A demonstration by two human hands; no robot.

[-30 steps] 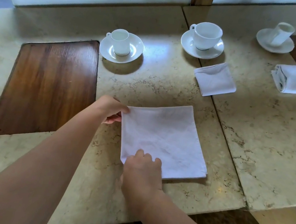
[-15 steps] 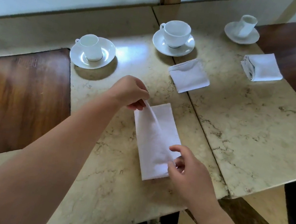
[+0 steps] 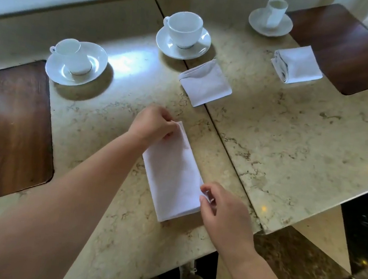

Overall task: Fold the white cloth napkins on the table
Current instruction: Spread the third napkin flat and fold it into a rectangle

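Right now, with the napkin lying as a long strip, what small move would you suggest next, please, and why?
Probably bring the far end over to the near end. The napkin is a long strip, the left hand pinches its far corner, the right hand its near one, and the two finished napkins are squares.

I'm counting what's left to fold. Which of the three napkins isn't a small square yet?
The long napkin held at both ends by the two hands; the other two napkins are small squares lying untouched beyond it.
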